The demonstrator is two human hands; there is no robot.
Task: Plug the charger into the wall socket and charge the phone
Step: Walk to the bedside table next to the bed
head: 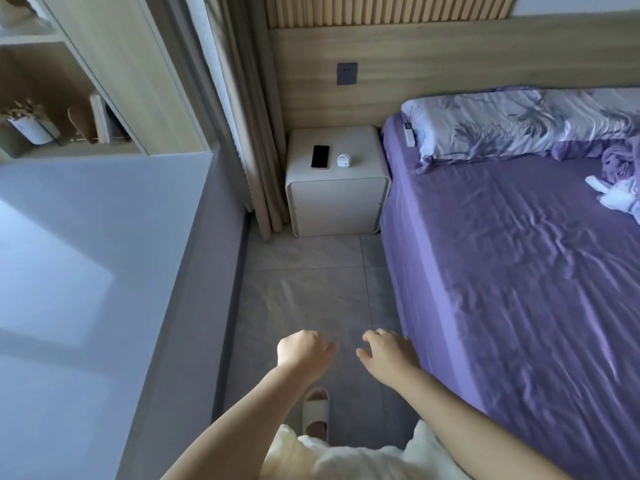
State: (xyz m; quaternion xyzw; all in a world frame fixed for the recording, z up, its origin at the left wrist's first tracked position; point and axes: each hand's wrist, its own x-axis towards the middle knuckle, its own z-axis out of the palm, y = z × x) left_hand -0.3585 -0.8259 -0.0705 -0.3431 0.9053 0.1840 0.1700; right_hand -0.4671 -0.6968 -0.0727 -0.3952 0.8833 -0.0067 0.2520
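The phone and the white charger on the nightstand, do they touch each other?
Apart. The head view shows the phone and the charger lying side by side on the nightstand, with a clear strip of bare top between them.

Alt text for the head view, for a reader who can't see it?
Two empty hands, left and right, reach ahead over the floor toward a nightstand holding a phone and a coiled charger. A wall socket sits above it; a purple bed lies right.
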